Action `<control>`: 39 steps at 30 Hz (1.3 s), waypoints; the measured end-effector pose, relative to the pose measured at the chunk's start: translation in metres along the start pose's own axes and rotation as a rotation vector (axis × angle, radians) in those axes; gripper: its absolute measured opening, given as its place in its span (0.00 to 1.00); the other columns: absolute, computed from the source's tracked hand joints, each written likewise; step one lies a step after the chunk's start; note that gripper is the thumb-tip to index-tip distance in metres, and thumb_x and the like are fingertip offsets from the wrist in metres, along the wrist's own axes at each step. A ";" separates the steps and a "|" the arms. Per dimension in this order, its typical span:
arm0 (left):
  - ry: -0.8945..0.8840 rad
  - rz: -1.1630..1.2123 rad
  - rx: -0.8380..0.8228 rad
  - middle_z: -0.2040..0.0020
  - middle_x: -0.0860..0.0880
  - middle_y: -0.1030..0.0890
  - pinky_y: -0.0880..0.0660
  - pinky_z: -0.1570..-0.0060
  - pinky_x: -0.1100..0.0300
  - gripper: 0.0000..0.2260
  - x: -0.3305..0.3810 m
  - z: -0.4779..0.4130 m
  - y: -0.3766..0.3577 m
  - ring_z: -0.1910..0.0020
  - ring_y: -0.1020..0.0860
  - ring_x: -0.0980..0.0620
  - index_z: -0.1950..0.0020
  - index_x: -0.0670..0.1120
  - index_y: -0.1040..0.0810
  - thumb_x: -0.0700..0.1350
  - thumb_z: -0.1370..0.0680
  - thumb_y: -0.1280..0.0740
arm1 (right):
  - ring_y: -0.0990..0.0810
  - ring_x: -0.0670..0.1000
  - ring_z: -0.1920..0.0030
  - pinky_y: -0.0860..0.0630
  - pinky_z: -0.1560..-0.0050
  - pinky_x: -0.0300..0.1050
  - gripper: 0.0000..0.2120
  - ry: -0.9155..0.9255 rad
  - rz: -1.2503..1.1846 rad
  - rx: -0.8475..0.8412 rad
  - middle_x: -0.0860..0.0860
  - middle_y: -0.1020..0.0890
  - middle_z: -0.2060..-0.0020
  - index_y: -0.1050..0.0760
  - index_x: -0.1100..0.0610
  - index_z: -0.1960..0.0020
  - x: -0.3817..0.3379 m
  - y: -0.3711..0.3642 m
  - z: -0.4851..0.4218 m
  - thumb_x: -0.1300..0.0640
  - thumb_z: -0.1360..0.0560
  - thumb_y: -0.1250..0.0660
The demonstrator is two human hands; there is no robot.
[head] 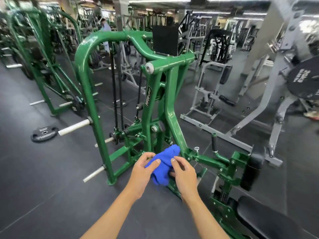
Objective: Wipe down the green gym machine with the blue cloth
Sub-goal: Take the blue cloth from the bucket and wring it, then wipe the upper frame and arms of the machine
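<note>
- My left hand and right hand are drawn close together in front of me, with the blue cloth bunched between them. Neither hand is spread flat.
- The left hand grips one end, thumb across the near fold and fingers curled over the top. The right hand pinches the other end, thumb on top and fingers tucked beneath.
- I judge this two-handed hold is for gathering the loose cloth into a firm pad, so it wipes instead of flapping.
- The green gym machine stands at 12 o'clock from my hands. Its slanted post comes down just behind the cloth, but I cannot tell whether cloth and paint touch.
- Wiping looks barely begun. The tall arched tube at 11 o'clock and the low rails are all within reach from here.
- The black seat pad lies at 4 o'clock.
- A weight plate rests on the floor at 10 o'clock, well apart from my hands.
- A grey machine stands at 2 o'clock and is no part of this job.
</note>
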State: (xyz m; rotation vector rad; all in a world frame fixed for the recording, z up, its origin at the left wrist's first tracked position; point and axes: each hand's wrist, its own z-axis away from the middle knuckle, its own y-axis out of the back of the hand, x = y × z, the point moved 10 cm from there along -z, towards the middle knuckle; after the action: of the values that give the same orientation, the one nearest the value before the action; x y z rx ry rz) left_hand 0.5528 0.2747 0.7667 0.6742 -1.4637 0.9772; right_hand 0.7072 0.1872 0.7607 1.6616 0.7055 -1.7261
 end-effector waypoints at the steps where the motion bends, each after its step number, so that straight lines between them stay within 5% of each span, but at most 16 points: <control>1: -0.011 -0.002 0.015 0.53 0.41 0.15 0.25 0.63 0.60 0.05 0.007 -0.011 0.002 0.58 0.20 0.48 0.45 0.44 0.23 0.39 0.19 0.30 | 0.15 0.50 0.52 0.18 0.44 0.61 0.06 0.023 0.008 0.028 0.42 0.13 0.53 0.15 0.45 0.51 -0.008 0.000 -0.010 0.54 0.19 0.30; 7: -0.148 -0.090 -0.003 0.54 0.45 0.14 0.23 0.59 0.55 0.05 0.067 -0.103 0.018 0.58 0.18 0.49 0.44 0.46 0.20 0.39 0.19 0.29 | 0.14 0.49 0.52 0.16 0.47 0.56 0.06 0.130 0.004 0.155 0.41 0.14 0.51 0.17 0.43 0.48 -0.063 -0.030 -0.083 0.52 0.18 0.32; 11: -0.293 -0.244 -0.016 0.49 0.52 0.15 0.22 0.49 0.59 0.06 0.108 -0.171 0.027 0.50 0.17 0.52 0.47 0.50 0.18 0.39 0.20 0.28 | 0.15 0.43 0.62 0.14 0.56 0.56 0.06 0.189 -0.051 0.230 0.46 0.16 0.50 0.19 0.48 0.44 -0.096 -0.050 -0.134 0.53 0.16 0.35; 15: -0.377 -0.315 0.000 0.50 0.51 0.18 0.22 0.50 0.56 0.07 0.142 -0.227 0.029 0.51 0.19 0.49 0.47 0.55 0.17 0.42 0.20 0.28 | 0.16 0.46 0.55 0.15 0.59 0.46 0.06 0.251 -0.069 0.278 0.46 0.16 0.49 0.20 0.46 0.45 -0.123 -0.063 -0.177 0.53 0.16 0.36; 20: -0.532 -0.404 0.048 0.50 0.57 0.18 0.25 0.51 0.62 0.10 0.199 -0.281 0.020 0.53 0.20 0.56 0.46 0.58 0.19 0.43 0.21 0.26 | 0.18 0.46 0.50 0.22 0.48 0.47 0.05 0.347 0.053 0.336 0.42 0.17 0.51 0.24 0.41 0.44 -0.169 -0.073 -0.247 0.48 0.16 0.38; 29: -0.878 -0.750 0.303 0.52 0.60 0.20 0.33 0.48 0.70 0.06 0.304 -0.360 -0.002 0.49 0.28 0.55 0.46 0.49 0.18 0.42 0.22 0.27 | 0.26 0.43 0.44 0.28 0.41 0.44 0.06 0.666 0.152 0.300 0.43 0.23 0.45 0.26 0.48 0.40 -0.285 -0.101 -0.380 0.53 0.16 0.38; 33: -0.813 -0.890 0.344 0.52 0.55 0.21 0.31 0.46 0.61 0.09 0.304 -0.401 -0.008 0.49 0.28 0.51 0.46 0.49 0.19 0.40 0.25 0.28 | 0.26 0.51 0.38 0.30 0.35 0.55 0.17 0.731 0.447 0.239 0.46 0.24 0.36 0.28 0.52 0.30 -0.290 -0.129 -0.427 0.51 0.17 0.40; 36: -0.678 -0.901 0.333 0.51 0.55 0.22 0.31 0.44 0.59 0.10 0.296 -0.428 -0.003 0.48 0.28 0.51 0.46 0.52 0.20 0.41 0.26 0.29 | 0.24 0.60 0.41 0.35 0.42 0.57 0.26 0.693 0.871 0.343 0.49 0.28 0.27 0.30 0.47 0.25 -0.285 -0.142 -0.450 0.43 0.19 0.51; 39: -0.536 -0.905 0.324 0.50 0.56 0.24 0.31 0.43 0.55 0.10 0.296 -0.445 -0.001 0.48 0.30 0.52 0.45 0.55 0.21 0.44 0.25 0.27 | 0.29 0.61 0.41 0.40 0.50 0.54 0.23 0.811 0.995 0.522 0.53 0.26 0.29 0.26 0.50 0.28 -0.309 -0.130 -0.451 0.47 0.22 0.39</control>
State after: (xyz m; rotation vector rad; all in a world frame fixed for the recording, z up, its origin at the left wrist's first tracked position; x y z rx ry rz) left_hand 0.7321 0.6987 1.0385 1.7445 -1.2129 0.3119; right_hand 0.9067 0.6350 1.0358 2.4774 -0.3273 -0.5006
